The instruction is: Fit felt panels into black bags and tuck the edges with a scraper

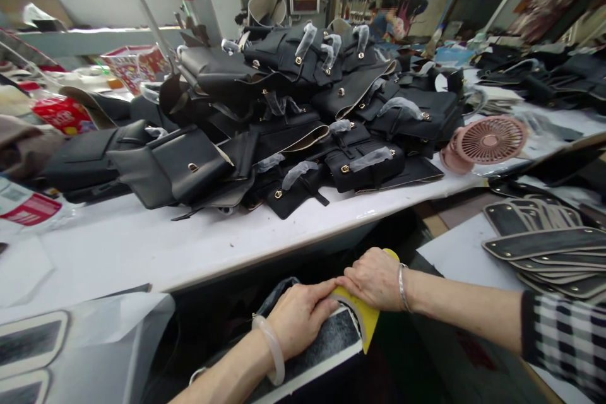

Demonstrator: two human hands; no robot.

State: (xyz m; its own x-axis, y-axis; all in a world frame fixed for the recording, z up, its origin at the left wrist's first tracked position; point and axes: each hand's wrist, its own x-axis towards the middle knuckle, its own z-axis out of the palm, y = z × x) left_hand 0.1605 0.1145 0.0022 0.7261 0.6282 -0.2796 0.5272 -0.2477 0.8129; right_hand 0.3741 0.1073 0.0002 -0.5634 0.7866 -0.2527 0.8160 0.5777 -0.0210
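My left hand (298, 315), with a pale bangle at the wrist, presses on the end of a black panel with a light edge (334, 341). Its thumb and index finger are closed at the panel's curved end, beside a yellow piece (367, 315). My right hand (374, 278), with a silver bracelet, is wrapped round the upper part of the yellow piece. The two hands meet at the fingertips. The yellow piece curves round the panel's end; its part under my right hand is hidden.
Behind the hands, a white table (189, 246) bears a heap of black bags (189, 164) and a pink fan (490, 139). Stacked black straps (544, 243) lie at the right. Light-edged black pieces (31, 341) lie at the lower left. Other people are in the background.
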